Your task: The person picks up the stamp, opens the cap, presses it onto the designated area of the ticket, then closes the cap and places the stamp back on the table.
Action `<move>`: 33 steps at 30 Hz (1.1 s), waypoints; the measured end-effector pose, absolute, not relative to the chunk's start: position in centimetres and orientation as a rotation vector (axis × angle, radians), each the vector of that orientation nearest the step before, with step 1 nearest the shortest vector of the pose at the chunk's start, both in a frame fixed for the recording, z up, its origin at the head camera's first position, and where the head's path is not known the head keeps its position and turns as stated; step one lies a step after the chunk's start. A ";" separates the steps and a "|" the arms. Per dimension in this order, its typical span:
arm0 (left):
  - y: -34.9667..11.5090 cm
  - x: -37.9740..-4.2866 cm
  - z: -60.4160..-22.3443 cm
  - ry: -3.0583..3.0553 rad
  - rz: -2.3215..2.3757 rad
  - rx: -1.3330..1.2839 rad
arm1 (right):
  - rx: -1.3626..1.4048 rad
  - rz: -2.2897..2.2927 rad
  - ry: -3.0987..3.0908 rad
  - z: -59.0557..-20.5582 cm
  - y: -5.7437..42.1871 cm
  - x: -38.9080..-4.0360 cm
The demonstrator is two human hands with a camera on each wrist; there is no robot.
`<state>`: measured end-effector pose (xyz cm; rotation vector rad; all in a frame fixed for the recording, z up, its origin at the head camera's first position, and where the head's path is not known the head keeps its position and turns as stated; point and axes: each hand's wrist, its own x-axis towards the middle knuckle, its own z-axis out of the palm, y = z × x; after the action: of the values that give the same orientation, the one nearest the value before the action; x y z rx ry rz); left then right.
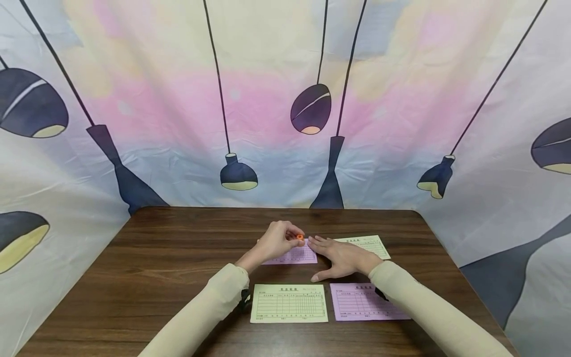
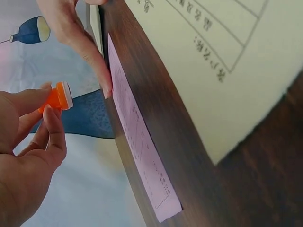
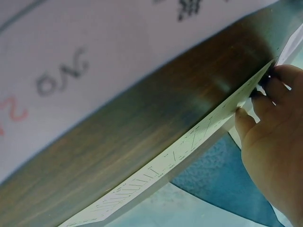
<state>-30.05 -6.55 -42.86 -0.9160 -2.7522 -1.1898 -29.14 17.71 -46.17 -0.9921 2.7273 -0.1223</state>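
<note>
Nearest lie a yellow form (image 1: 289,303) and a pink form (image 1: 363,301). Beyond, at twelve o'clock, the left hand (image 1: 277,241) pinches an orange stamp (image 1: 300,237) over the far pink form (image 1: 296,255); the right hand (image 1: 342,258) presses flat, fingers straight. Stamping seems under way; pressing squarely comes next.

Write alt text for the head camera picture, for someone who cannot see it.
A person's left hand pinches a small orange stamp above a pink form, while the right hand lies flat beside it. Four forms lie on a dark wooden table.

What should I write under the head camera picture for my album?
Left hand pinches a small orange stamp above a pink form while the right hand lies flat on it.
</note>
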 end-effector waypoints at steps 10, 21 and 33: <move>-5.9 -30.4 -43.3 -2.780 -1.170 -0.936 | -0.998 -0.115 2.719 -46.0 17.6 -29.1; -5.0 -30.7 -43.6 -2.853 -1.146 -0.946 | -0.982 -0.124 2.715 -46.0 17.7 -29.1; -5.1 -30.9 -44.3 -2.868 -1.066 -1.010 | -0.985 -0.111 2.718 -46.0 17.6 -29.1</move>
<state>-30.87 -5.08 -44.31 -1.0102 -2.8683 -1.0663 -29.07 17.59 -45.96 -0.9853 2.7182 -0.1114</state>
